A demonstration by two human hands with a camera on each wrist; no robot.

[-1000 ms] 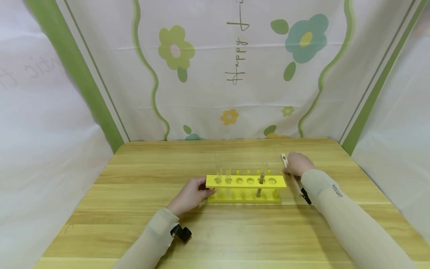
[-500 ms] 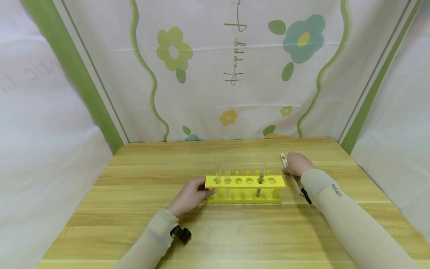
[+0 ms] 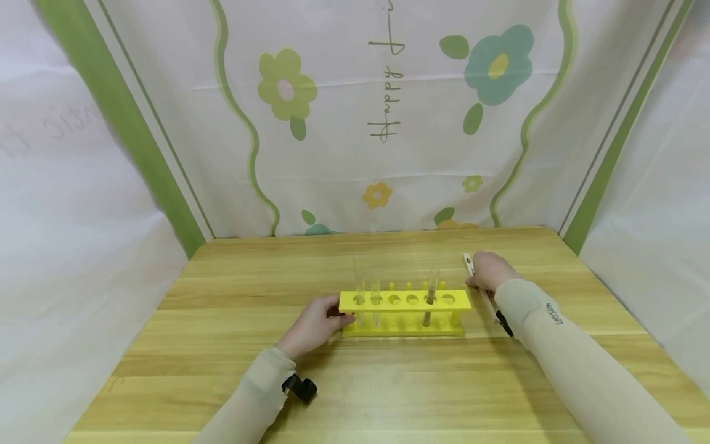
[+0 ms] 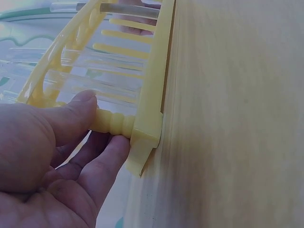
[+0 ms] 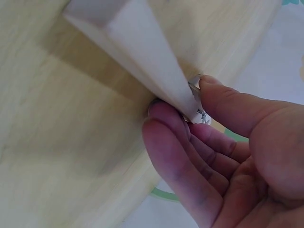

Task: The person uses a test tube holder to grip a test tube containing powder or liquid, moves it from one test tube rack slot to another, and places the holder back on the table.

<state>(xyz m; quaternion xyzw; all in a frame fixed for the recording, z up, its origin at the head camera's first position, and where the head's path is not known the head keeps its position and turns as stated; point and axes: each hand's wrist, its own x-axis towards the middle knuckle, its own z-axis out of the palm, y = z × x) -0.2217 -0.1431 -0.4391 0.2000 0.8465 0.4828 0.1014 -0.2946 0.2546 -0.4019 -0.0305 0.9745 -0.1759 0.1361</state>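
A yellow test tube rack stands upright on the table. My left hand grips its left end; in the left wrist view, thumb and fingers curl round the ridged end post. Two clear test tubes fill the leftmost holes, and a tube with dark grey contents leans slightly nearer the right end. Right of the rack, my right hand pinches a wooden test tube holder by its metal part, between thumb and fingers. Its far end pokes out beyond the hand, low over the table.
The wood-grain table reaches back to a white curtain printed with flowers. White fabric also hangs at both sides. A black wrist camera is strapped to the left sleeve, just above the tabletop.
The head view has shifted very slightly. Both hands, the rack and the wooden holder stay practically where they were.
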